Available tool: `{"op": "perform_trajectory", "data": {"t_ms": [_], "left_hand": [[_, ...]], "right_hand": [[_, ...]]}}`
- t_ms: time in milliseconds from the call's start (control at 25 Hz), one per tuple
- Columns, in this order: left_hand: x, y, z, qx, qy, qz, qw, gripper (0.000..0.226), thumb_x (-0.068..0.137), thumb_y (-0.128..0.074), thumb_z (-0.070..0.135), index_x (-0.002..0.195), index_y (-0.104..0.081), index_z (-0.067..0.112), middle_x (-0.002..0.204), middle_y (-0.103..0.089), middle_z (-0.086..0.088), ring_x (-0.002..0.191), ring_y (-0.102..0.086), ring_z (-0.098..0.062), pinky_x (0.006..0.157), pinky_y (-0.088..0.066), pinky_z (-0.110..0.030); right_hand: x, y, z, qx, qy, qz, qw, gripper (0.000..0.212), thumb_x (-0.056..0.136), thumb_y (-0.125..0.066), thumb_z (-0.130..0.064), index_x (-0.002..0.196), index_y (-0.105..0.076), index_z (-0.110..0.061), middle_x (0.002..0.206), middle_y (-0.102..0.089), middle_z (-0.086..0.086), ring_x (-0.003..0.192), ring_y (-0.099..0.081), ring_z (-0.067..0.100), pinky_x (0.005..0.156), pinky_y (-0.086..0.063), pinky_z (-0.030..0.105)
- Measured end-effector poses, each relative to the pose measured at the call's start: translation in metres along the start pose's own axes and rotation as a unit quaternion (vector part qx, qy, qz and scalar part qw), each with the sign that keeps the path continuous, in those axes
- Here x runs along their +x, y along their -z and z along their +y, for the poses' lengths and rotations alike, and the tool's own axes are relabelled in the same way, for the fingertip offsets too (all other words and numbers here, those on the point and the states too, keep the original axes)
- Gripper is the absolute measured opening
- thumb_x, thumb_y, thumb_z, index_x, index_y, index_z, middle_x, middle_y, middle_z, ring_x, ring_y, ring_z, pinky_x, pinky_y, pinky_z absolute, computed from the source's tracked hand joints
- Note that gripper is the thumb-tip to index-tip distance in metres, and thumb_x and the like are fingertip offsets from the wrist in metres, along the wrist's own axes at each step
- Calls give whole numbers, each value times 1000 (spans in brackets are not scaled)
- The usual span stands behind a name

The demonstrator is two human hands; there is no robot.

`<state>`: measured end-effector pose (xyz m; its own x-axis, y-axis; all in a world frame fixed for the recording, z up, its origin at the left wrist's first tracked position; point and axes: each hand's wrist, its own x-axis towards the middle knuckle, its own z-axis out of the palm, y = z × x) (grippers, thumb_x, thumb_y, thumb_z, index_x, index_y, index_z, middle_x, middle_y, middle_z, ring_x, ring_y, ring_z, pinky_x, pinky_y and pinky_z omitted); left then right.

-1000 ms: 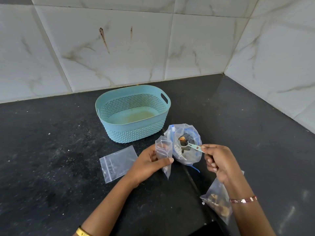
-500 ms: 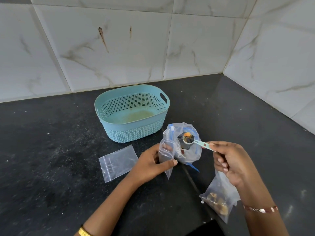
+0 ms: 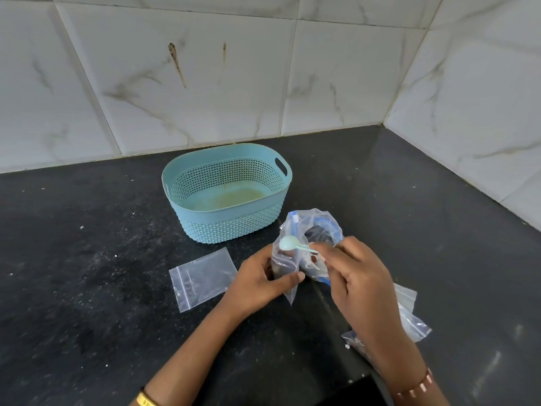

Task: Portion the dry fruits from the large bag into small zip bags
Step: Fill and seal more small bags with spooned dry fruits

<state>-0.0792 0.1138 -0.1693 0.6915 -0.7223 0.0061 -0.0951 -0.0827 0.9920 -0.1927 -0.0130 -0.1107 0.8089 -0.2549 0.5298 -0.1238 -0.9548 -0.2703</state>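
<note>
The fingers (image 3: 295, 277) of the left hand (image 3: 257, 284) are curled round a small zip bag (image 3: 285, 263), thumb across its near side, holding it upright with its mouth open toward the top. The right hand (image 3: 355, 276) pinches the handle of a pale green scoop (image 3: 289, 244) between thumb and fingertips; the bowl of the scoop is turned down over the mouth of the small bag. How the remaining right fingers lie under the hand cannot be told.

Just behind the small bag, touching it, stands the large bag (image 3: 317, 227), clear plastic with blue trim, its top open. What is inside it is dark and unclear.

On the black counter (image 3: 87, 273), to the left of the left hand, a flat zip bag (image 3: 203, 278) lies with nothing visible inside. To the right, partly hidden under the right forearm, lies another clear bag (image 3: 409, 315); its contents cannot be made out.

Farther back, left of the large bag and near it, sits a light blue plastic basket (image 3: 227, 221) with perforated sides and a handle slot at its right end. Marble-patterned wall tiles (image 3: 205, 83) rise behind the counter and along the right.
</note>
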Motion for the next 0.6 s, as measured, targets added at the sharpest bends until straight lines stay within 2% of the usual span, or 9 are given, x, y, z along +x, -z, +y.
{"op": "perform_trajectory", "data": {"t_ms": [200,320,400,520,600], "left_hand": [[0,0,1,-1,11,6,1000,34,75,-75,24,105,-61,29,103,-70,9,98,-65,-4,92,-51,-29],[0,0,1,0,9,6,1000,32,75,-75,22,104,-61,30,102,-70,9,97,-65,-5,90,-52,-26],[-1,-1,1,-8,8,5,1000,33,75,-75,21,104,-61,29,103,-70,9,97,-65,-4,88,-52,-22],[-2,0,2,-24,23,13,999,32,75,-75,20,102,-61,30,101,-69,12,95,-64,2,82,-50,-13],[-2,-1,3,-26,26,11,999,32,76,-75,18,99,-60,32,98,-68,16,92,-63,6,77,-48,-8]], "right_hand": [[-4,6,-1,72,0,89,993,27,84,-49,-6,99,-71,-5,67,-55,3,56,-43,6,54,-35,13],[1,4,0,83,-10,52,995,29,85,-47,-13,99,-72,-9,67,-53,-7,53,-39,-2,54,-32,6],[0,0,0,118,-28,62,991,26,86,-49,-14,98,-71,-9,69,-53,-11,54,-42,-5,54,-35,4],[2,3,7,199,-84,132,967,20,88,-53,-12,95,-71,-6,71,-64,1,60,-56,12,54,-43,12],[2,8,20,188,-131,133,964,16,86,-57,-6,91,-71,-9,72,-66,3,64,-56,17,53,-43,14]]}}
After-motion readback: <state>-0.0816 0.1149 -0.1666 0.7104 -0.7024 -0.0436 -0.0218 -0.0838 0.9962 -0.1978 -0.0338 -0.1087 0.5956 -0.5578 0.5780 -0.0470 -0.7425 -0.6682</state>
